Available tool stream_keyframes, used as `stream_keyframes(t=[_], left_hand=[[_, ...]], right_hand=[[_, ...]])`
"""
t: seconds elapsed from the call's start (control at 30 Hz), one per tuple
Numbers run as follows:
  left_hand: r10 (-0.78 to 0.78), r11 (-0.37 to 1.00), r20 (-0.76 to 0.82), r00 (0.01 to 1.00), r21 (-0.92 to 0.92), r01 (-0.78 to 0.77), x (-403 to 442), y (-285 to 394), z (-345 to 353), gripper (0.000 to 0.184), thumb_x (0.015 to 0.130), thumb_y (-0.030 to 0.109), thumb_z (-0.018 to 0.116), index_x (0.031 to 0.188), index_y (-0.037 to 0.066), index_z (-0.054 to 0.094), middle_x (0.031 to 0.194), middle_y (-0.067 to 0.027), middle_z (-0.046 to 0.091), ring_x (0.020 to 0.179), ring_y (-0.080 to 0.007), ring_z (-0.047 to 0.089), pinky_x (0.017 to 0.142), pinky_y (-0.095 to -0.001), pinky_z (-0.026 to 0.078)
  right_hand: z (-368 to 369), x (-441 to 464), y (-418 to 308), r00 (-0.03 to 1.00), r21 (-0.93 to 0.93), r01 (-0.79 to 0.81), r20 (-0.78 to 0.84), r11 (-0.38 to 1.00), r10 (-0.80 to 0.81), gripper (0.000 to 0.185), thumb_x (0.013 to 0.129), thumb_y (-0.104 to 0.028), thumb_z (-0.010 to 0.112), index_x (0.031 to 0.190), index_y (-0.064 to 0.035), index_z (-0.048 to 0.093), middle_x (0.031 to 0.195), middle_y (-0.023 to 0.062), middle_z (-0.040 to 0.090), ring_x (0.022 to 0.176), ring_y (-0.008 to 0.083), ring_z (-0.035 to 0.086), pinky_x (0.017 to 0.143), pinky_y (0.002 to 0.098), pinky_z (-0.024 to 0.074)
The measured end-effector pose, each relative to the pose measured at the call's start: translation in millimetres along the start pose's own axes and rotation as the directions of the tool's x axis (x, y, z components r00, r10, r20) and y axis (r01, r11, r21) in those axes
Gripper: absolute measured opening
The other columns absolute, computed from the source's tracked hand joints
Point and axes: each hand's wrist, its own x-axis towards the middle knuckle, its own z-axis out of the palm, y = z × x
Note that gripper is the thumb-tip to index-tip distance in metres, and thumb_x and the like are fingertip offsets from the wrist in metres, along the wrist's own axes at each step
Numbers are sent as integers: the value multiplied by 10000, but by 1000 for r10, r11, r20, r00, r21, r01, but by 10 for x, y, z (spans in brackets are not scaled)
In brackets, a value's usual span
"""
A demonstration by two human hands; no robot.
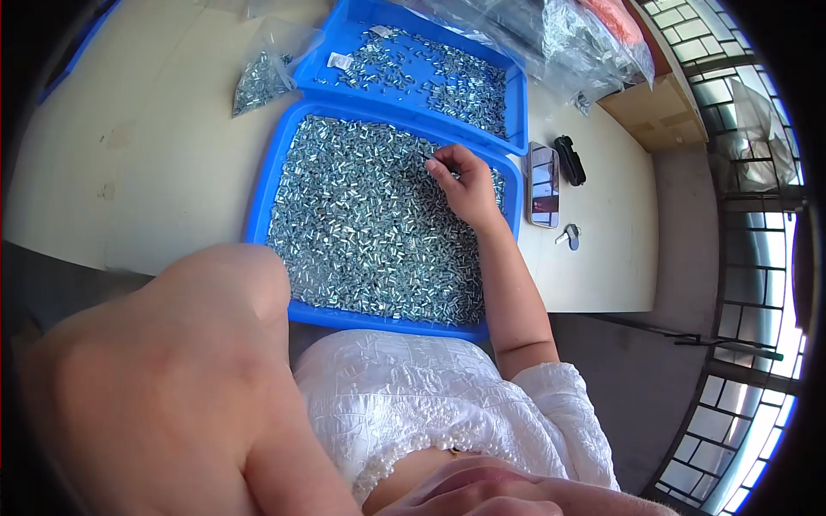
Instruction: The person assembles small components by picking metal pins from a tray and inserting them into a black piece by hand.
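A blue tray [255,215] holds a thick layer of small shiny metal pieces [370,224]. Over its upper right part is my right hand [465,182], with thumb and forefinger pinched together on something small and dark that I cannot make out. My left hand [163,370] looms large and blurred at the lower left, very close to the camera; its fingertips are hidden. Behind the near tray, a second blue tray [519,103] contains scattered metal pieces and small white packets [340,61].
A clear bag of metal pieces [261,83] lies left of the trays. On the right are a phone [543,185], a black object [570,161] and keys [571,236]. Plastic bags [585,43] and a cardboard box [658,116] stand at the back right.
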Motion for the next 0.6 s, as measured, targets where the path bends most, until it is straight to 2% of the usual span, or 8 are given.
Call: stream_keyframes(t=[0.33,0.47,0.53,0.6], left_hand=[[-27,984,-137,990,-176,2,-65,-17,28,192,725,-78,413,651,-101,589,674,-253,555,612,-322,584,742,-523,521],[-3,989,-140,990,-148,-18,-33,-56,56,180,726,-74,422,641,-89,581,664,-241,546,606,-314,578,740,-521,520],[17,992,-144,989,-123,-35,39,-113,17,173,726,-71,428,634,-81,575,657,-233,540,601,-308,574,739,-520,519],[39,994,-148,988,-99,-54,56,-102,-6,168,727,-67,434,628,-73,569,651,-224,533,597,-303,570,738,-519,518]], right_hand=[[-20,-2,-22,1000,32,-2,4,999,2,163,803,-125,669,855,3,583,733,47,613,682,97,561,629,243,454],[-14,1,-8,1000,20,24,-10,1000,-24,162,801,-125,671,851,4,586,730,48,614,675,97,560,626,244,455],[-16,1,-3,1000,18,25,15,1000,-25,139,818,-110,656,855,-11,566,741,-5,583,696,59,533,641,212,431],[-22,-1,-14,1000,21,18,20,1000,-19,140,817,-110,657,858,-10,567,745,-4,586,702,61,536,645,213,433]])
